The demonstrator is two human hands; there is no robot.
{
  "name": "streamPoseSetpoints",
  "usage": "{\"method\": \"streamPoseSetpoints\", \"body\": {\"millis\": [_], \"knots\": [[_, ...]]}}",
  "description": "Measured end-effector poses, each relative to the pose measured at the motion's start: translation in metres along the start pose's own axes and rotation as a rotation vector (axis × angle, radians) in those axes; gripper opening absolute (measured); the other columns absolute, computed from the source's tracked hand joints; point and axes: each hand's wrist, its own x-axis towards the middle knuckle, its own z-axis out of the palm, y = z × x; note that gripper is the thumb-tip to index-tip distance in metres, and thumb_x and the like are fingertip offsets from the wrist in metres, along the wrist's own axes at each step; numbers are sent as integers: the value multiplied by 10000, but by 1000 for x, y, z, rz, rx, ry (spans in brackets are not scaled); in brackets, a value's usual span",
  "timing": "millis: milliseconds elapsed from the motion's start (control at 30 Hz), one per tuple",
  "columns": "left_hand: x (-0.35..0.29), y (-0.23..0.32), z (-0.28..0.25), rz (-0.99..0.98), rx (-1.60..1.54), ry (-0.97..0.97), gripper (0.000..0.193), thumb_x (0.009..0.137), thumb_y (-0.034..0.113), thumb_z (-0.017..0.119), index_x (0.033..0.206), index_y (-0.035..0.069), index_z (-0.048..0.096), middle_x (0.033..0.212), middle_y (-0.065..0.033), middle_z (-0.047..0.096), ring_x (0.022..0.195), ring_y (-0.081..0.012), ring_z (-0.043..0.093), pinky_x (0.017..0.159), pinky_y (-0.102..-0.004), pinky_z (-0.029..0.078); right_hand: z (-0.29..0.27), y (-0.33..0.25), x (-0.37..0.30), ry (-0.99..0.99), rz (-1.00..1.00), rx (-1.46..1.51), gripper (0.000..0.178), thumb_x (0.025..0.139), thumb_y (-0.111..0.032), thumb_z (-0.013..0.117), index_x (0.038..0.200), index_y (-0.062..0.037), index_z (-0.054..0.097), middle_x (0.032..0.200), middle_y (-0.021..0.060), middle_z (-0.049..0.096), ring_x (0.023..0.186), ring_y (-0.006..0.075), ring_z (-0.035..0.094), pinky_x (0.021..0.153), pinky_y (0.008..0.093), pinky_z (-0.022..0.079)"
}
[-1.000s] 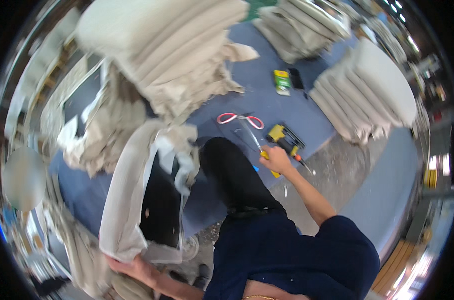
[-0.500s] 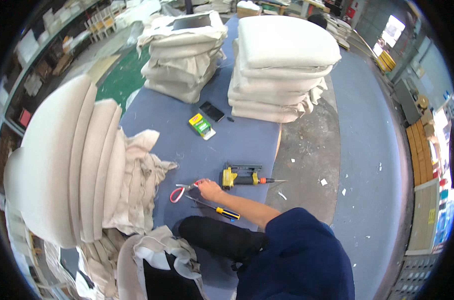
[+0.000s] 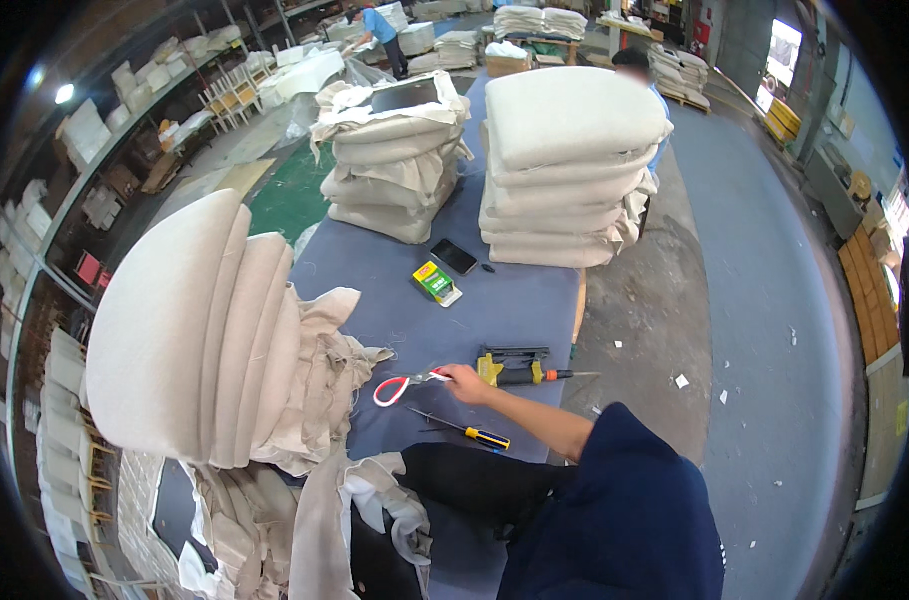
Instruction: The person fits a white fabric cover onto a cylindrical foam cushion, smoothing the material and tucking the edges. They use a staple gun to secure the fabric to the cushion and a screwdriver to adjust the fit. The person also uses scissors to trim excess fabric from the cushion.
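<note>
My right hand reaches over the blue-grey table, fingers closed on one handle of red-and-white-handled scissors. The other handle loop points left, toward the stacked cushions. Just right of the hand lies a yellow-and-black staple gun, its orange hose fitting pointing right. Below the hand is a screwdriver with a yellow and dark-blue handle. A beige-covered padded piece with a black panel is at the lower edge, beside a black-clothed limb. My left hand is not visible.
Beige cushions lean in a stack at left. Two more piles, one lower and one taller, stand at the table's far end. A phone and a green-and-yellow box lie between. Another person is in the background.
The view has tilted up, showing more of the background, and the scene has shifted right and down. My right hand is still at the scissors, slightly closer to the staple gun.
</note>
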Motion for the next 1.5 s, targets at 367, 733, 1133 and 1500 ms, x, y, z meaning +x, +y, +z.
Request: {"method": "streamPoseSetpoints", "body": {"millis": [367,733,1133,1500], "knots": [[-14,-5,-20,-12,42,210,152,1031,139,572,1046,-10,596,1112,-250,698,1110,-457,658,934,-552,546,-55,-170,-97,66,-186,1386,487,1016,-245,594,1416,20,508,1423,139,558,1180,220,614,1049,350,467],[-28,4,-36,-21,257,262,532,1008,427,597,685,18,488,1154,-313,666,1116,-488,637,882,-570,534,-96,-238,-115,-34,-361,1117,721,900,-394,726,1451,2,485,1515,150,480,1078,191,634,989,360,509],[-44,26,-31,-565,450,512,475,959,224,687,643,-95,534,1264,-221,678,594,-251,525,522,-380,428,-38,-299,-145,-722,-356,1108,240,886,-160,775,1018,-2,652,1001,128,685,756,126,650,690,288,558],[-97,-12,-71,-566,173,401,149,855,21,595,710,-7,575,1460,-229,485,1388,-381,438,1186,-507,265,16,-368,-180,-1509,-299,731,413,983,-388,661,1167,-21,610,1100,69,653,903,110,603,802,292,536]]}}
